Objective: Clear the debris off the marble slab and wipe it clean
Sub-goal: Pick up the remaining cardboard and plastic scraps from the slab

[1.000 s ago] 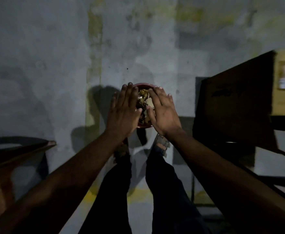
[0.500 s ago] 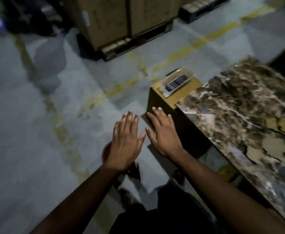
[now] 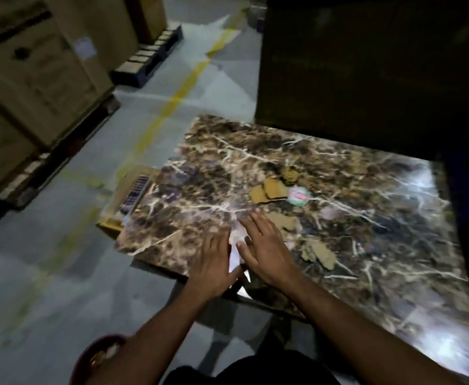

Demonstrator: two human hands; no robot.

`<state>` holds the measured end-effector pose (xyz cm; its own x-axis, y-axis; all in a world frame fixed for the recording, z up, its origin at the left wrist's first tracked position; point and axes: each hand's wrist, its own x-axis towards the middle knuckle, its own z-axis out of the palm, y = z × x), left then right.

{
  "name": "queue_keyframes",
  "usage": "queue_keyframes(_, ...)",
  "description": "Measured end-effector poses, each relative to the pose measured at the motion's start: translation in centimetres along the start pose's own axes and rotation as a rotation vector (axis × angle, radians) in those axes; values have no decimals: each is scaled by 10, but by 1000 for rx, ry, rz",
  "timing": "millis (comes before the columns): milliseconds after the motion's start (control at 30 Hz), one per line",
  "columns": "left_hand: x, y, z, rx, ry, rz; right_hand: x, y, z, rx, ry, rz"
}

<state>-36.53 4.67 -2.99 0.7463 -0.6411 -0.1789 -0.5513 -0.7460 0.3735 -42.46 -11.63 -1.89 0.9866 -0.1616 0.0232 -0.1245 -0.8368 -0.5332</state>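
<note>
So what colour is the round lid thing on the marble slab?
The round lid is white with red and green print, seen in the head view.

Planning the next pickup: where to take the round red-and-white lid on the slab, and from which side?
Pinch the round lid across its rim from above, on its right side: it seems to lie flat on the marble slab, with cardboard scraps crowding its left edge.

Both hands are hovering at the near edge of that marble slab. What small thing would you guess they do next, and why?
Probably reach forward and gather the cardboard scraps. Both the left hand and right hand are open and empty, scraps and a round sticker lie on the marble slab, and the red bowl waits below.
</note>
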Motion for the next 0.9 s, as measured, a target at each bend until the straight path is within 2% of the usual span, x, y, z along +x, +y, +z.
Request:
queue_keyframes(100, 27, 32, 28, 99, -135, 3, -13, 59, -23, -32, -31, 124)
queue_keyframes(267, 51, 38, 49, 118, -200, -1, -56, 114, -33, -214, -18, 582)
queue_keyframes(367, 67, 30, 52, 67, -194, 22, -67, 129, -18, -74, -29, 762)
queue_keyframes(433, 80, 27, 49, 18, -156, 55, -57, 127, -12, 55, 21, 760)
queue_keyframes(567, 115, 27, 39, -90, -89, 131, -11, 107, -8, 148, 78, 803)
queue_keyframes(667, 135, 24, 36, -252, -103, 145, 20, 93, -6, 211, 96, 809)
queue_keyframes(767, 146, 13, 33, -369, -90, 188, 37, 90, -12, 221, 99, 768)
queue_keyframes(900, 166, 1, 20, -328, -5, 256, 57, 118, -38, 158, 251, 791)
